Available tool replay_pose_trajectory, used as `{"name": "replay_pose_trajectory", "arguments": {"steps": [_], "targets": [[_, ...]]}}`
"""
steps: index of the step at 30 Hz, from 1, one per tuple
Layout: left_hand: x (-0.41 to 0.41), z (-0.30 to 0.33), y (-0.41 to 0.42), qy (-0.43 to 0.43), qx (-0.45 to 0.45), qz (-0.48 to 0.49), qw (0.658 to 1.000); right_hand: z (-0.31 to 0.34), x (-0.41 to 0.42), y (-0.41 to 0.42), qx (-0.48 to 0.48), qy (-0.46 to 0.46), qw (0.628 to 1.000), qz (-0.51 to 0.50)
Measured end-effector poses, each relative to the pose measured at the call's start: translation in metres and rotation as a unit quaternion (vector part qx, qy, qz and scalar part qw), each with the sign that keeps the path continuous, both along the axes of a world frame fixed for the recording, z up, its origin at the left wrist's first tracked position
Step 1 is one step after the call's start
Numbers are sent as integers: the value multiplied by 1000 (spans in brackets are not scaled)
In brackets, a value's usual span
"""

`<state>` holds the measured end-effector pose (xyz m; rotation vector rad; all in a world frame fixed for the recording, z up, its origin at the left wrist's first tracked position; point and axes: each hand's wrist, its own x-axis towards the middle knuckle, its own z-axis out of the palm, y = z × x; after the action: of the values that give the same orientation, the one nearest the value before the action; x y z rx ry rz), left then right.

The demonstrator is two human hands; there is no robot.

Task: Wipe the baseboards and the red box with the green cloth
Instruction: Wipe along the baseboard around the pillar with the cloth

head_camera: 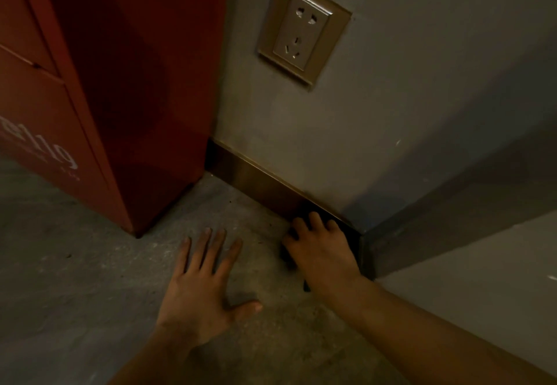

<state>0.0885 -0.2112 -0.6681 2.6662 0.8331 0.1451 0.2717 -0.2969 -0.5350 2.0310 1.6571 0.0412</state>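
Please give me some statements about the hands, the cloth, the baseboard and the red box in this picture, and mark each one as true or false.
1. The right hand presses a dark cloth against the baseboard near the wall corner. True.
2. The left hand holds the cloth. False: it lies flat on the floor with fingers spread, empty.
3. The red box stands to the left of the wiped baseboard. True.
4. A plug sits in the wall socket. False: the socket is empty.
5. The right hand is wiping the red box. False: it is at the baseboard, apart from the box.
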Motion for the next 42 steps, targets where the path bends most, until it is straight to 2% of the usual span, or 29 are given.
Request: {"name": "replay_pose_trajectory", "arguments": {"steps": [6,12,17,23,30,42], "targets": [[-2,8,10,33,-55,-24,998,7,-23,-27,85,73,994,8],[1,39,-13,-70,-94,-61,991,9,-42,-48,135,173,975,-39],[5,66,-39,-124,-135,-48,982,24,-50,-71,164,212,962,-42],[8,102,-58,-124,-63,-70,988,48,-52,-102,214,248,942,-75],[7,125,-76,-110,-33,-90,989,62,-60,-124,260,261,924,-103],[16,174,-102,-59,68,-147,985,87,-56,-160,212,247,932,-163]]}}
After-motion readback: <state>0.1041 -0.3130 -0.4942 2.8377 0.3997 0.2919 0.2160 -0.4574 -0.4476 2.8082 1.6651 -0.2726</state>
